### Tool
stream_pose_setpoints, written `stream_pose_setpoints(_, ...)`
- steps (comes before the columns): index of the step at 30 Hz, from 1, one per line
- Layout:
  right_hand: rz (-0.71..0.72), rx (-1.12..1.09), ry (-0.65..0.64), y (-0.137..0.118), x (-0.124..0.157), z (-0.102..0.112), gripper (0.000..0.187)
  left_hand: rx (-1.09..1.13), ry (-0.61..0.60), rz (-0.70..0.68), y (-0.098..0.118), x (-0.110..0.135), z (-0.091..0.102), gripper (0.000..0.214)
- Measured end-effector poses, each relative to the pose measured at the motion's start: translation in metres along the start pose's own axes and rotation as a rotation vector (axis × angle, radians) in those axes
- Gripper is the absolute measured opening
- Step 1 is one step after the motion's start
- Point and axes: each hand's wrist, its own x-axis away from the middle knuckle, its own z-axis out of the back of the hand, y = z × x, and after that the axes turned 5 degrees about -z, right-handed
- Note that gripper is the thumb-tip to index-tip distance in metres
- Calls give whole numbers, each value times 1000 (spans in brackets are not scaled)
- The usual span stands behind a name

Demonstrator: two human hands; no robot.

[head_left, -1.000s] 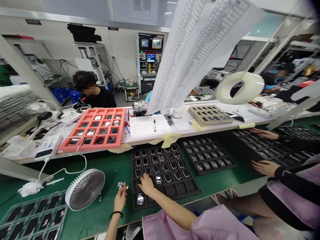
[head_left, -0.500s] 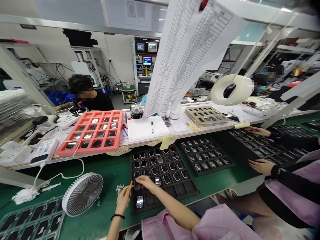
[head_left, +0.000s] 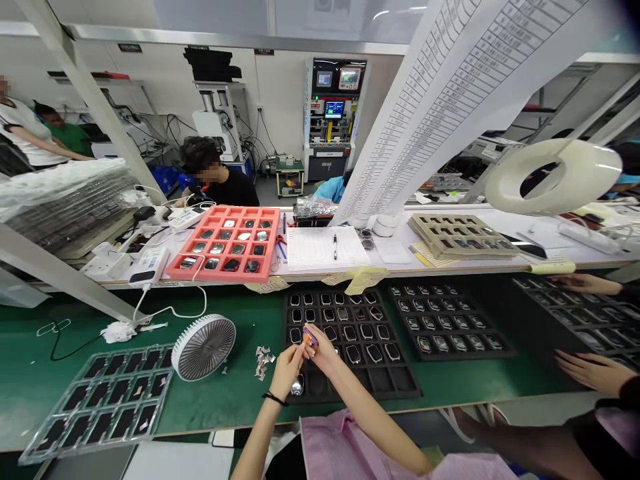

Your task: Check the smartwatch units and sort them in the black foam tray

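Observation:
My left hand [head_left: 289, 368], with a black band at the wrist, is closed on a small orange stick [head_left: 307, 340]. Its tip meets a small watch body [head_left: 313, 338] with a purplish face, pinched in my right hand [head_left: 324, 351]. Both hands are together over the left side of a black foam tray [head_left: 360, 380]. Rows of watch cases lie in that tray's pockets, and a shiny watch [head_left: 297, 385] sits in its near left corner. My fingers hide part of the held watch and the pockets beneath.
Small scraps [head_left: 262, 363] and a white fan [head_left: 204, 347] are to the left, beside a clear plastic tray [head_left: 165, 393]. Another black tray [head_left: 453, 353] of watches lies right, near a co-worker's hands [head_left: 590, 369]. On the shelf stands a pink tray [head_left: 225, 275]; paper sheets [head_left: 425, 113] hang above.
My right hand has lifted the watch body out of the tray area and met my left hand with the orange stick. The view has swung left.

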Motion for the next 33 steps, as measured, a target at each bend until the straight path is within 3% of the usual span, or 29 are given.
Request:
stream_pose_setpoints(17, -58, -92, -31, 2, 6, -12, 28, 4, 9, 16, -1, 6, 16, 58)
stream_pose_setpoints(23, -205, -137, -77, 12, 1, -15, 47, 62, -16, 60, 2, 5, 20, 62)
stream_pose_setpoints(33, -219, -89, 56, 29, -10, -14, 34, 136, 111, 103, -15, 3, 21, 66)
